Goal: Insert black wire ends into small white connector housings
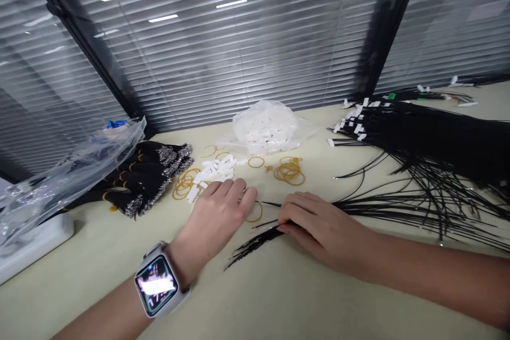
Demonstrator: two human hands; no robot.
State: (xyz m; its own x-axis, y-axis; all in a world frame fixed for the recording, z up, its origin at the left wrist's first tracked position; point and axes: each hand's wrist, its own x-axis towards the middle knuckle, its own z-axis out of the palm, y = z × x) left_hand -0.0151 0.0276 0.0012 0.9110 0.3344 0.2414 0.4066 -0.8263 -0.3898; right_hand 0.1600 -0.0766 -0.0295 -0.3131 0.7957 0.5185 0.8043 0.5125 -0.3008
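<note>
My left hand (223, 207) is closed, its fingers curled down beside a pile of white plastic connectors (217, 167). Its fingertips are hidden behind the knuckles, so what they grip, if anything, does not show. My right hand (319, 223) is wrapped around a bundle of thin black wires (257, 241), whose short ends stick out to the left, low over the table. One black wire (271, 203) reaches from the right fingers toward the left hand. Under this wire, between the hands, lies a yellow rubber band (255, 213). More loose black wires (382, 207) trail off behind the right hand.
Yellow rubber bands (289, 171) lie mid-table before a clear bag of white connectors (266, 130). Bundled black wires with bare metal ends (147, 175) rest at left near plastic wrapping (79, 170). A large stack of black wires (434, 135) fills the right, by the window blinds (239, 53).
</note>
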